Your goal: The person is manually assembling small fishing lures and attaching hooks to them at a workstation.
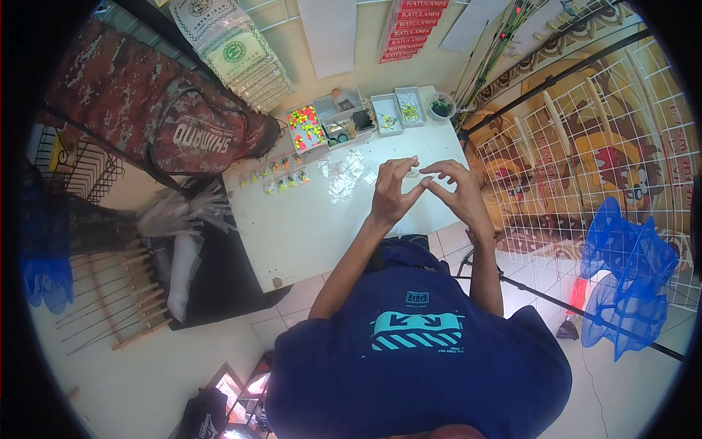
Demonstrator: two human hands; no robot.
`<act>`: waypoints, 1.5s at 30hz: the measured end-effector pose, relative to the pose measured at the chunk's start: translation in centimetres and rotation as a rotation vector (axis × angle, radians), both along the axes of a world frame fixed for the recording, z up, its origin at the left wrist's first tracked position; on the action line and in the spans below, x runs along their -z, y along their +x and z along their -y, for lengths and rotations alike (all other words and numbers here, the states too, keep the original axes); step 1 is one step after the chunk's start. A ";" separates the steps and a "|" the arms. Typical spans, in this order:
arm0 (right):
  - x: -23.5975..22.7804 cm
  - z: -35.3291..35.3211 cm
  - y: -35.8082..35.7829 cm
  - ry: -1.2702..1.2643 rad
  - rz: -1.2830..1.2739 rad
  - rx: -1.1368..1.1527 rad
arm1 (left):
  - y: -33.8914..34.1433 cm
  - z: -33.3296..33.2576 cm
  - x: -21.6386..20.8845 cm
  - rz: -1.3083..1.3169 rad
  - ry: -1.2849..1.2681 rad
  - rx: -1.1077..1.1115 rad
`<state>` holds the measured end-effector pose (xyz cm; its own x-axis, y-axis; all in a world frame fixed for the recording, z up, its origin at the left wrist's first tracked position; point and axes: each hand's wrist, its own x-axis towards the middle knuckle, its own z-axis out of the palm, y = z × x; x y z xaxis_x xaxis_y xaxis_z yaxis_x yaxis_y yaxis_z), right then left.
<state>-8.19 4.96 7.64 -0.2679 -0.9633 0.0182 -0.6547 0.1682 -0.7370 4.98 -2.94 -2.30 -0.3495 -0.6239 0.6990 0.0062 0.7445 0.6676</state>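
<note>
Above the right half of the white table (292,241), my two hands meet fingertip to fingertip. My left hand (395,192) pinches with its thumb and fingers, and my right hand (459,192) faces it with fingers bent the same way. Between the fingertips shows a small clear piece (414,173) that looks like a plastic bag; its contents, if any, are too small to tell. Left of my hands, several clear plastic bags (344,175) lie flat on the table. Farther left are filled small bags (285,175) with coloured bits inside.
Along the table's back stand a tray of bright beads or floats (306,126), a grey divided box (342,124), two small white trays (386,115) and a round tub (441,107). A camouflage bag (197,132) hangs at left. A white wire rack (556,146) and blue nets (629,271) stand right.
</note>
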 end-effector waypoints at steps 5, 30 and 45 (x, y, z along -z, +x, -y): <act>4.0 0.3 -1.7 -0.010 0.303 0.063 | -0.5 0.7 0.9 0.008 0.176 -0.046; 26.1 2.5 1.7 0.067 -0.078 0.144 | 6.2 1.9 7.1 0.284 0.849 -0.115; 19.2 4.0 1.6 0.118 0.190 0.316 | 5.8 1.9 5.6 0.551 0.397 -0.031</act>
<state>-6.62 0.95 -11.53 -0.5395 -0.8254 -0.1665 -0.4111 0.4308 -0.8034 10.82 -4.80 -7.92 -0.5668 -0.8118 0.1402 -0.4305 0.4370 0.7897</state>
